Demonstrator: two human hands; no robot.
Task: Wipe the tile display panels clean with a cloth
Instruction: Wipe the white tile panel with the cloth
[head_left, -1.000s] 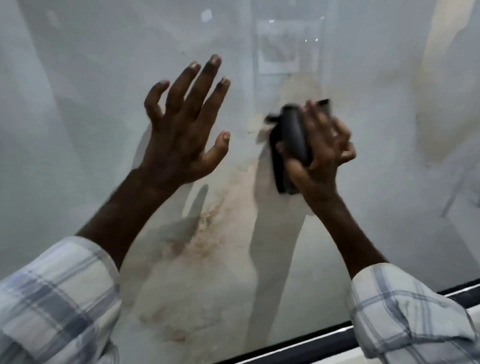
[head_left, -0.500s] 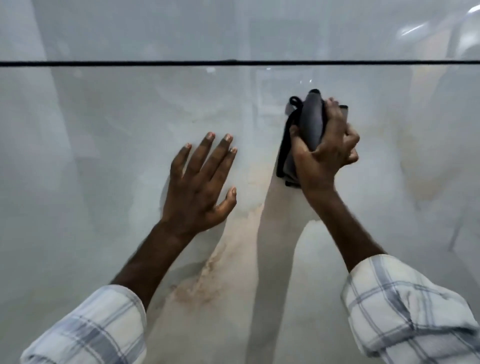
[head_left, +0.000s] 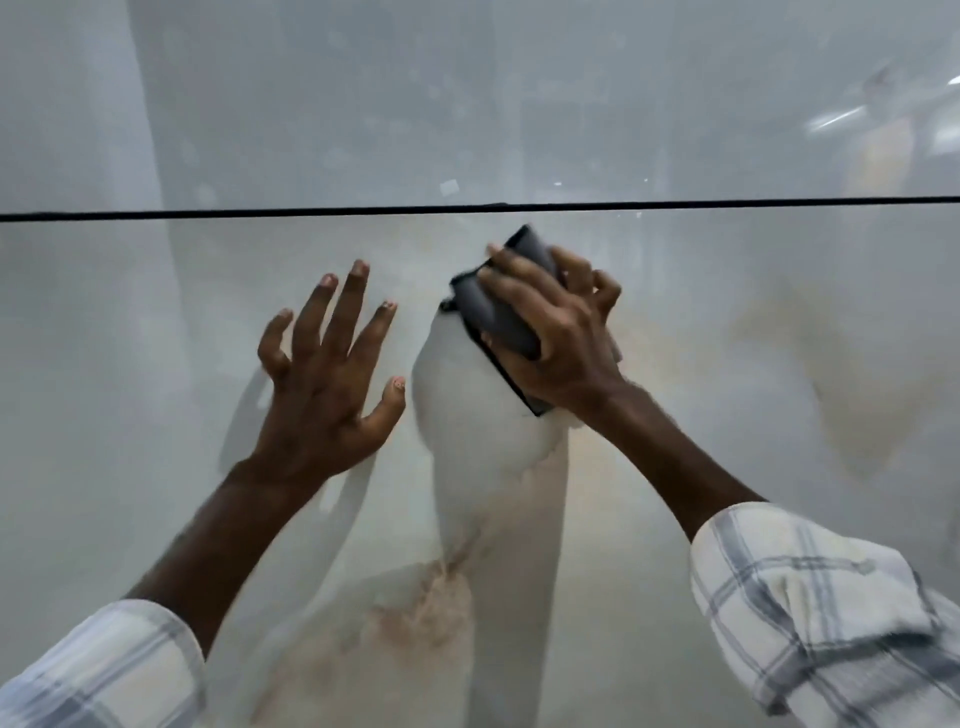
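since the earlier frame the right hand (head_left: 558, 338) w/ the folded dark grey cloth (head_left: 493, 312) has tilted left, fingers now lying across it. it grips the cloth against the glossy pale marble-look tile panel (head_left: 727, 364), just below the thin black seam (head_left: 260, 213). left hand (head_left: 327, 384) spread, fingers fanned on the panel

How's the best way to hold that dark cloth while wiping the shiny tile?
Grip the folded cloth across its bunched back, coming from the side facing you, as the right hand does: fingers curl over the roll, leaving its flat face against the lower tile panel. The left hand rests spread on the tile beside it.
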